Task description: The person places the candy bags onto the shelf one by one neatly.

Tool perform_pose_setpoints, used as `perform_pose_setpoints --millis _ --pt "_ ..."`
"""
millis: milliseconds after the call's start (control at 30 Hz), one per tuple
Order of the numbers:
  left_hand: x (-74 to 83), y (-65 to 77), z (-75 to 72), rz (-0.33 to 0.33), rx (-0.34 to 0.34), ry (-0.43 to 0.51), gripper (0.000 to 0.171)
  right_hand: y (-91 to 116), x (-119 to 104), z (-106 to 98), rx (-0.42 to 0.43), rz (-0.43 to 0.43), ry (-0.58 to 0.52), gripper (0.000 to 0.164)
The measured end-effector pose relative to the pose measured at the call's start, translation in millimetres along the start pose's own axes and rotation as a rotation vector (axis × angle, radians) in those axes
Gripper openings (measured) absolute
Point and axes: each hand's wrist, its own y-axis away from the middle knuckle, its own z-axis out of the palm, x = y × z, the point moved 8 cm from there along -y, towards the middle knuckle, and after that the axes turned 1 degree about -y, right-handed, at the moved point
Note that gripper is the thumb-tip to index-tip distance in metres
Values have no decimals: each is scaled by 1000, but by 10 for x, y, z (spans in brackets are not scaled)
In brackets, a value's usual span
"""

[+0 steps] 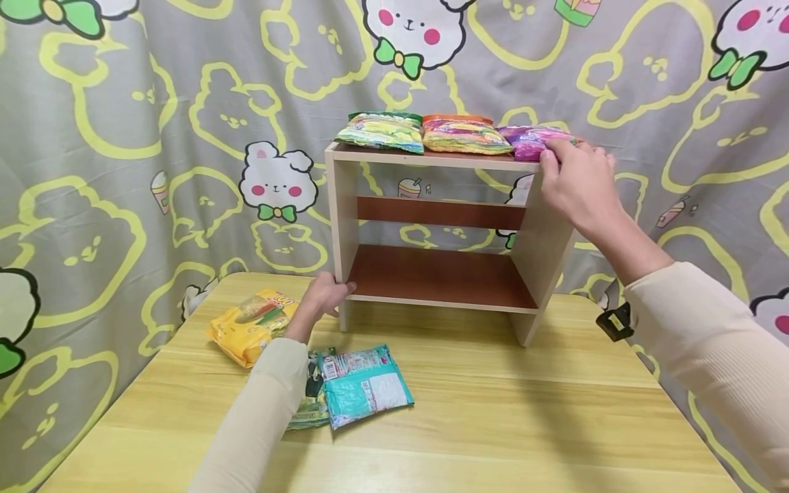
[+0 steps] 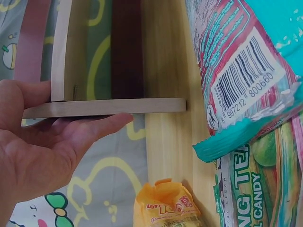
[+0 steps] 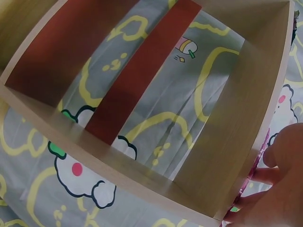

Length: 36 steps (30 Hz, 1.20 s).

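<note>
A small wooden shelf with pale side panels and brown boards stands on the table. My left hand grips its left side panel near the lower board; in the left wrist view, the thumb and fingers lie on opposite sides of the panel. On the shelf's top, my right hand holds a purple candy bag at the right end, its fingers over the bag and partly hiding it. To its left lie an orange-and-yellow candy bag and a green-and-yellow candy bag, side by side.
A yellow candy bag lies on the table left of the shelf. A teal candy bag overlaps a green candy bag in front, partly behind my left sleeve. A patterned curtain hangs behind.
</note>
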Motion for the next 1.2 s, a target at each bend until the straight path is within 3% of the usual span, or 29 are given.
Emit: perform_pose_setpoints --millis 467,900,1067,1200 --pt "-9 -22 0 0 -6 5 36 -24 29 69 -54 42 32 51" --pt "-27 -28 -6 -3 -1 -2 34 -9 30 79 -27 24 4 52" --pt "-26 -29 -6 -2 4 -5 34 6 65 -38 83 2 -80 47" --pt "-31 -41 0 0 7 -4 36 18 195 -201 168 68 -142 46"
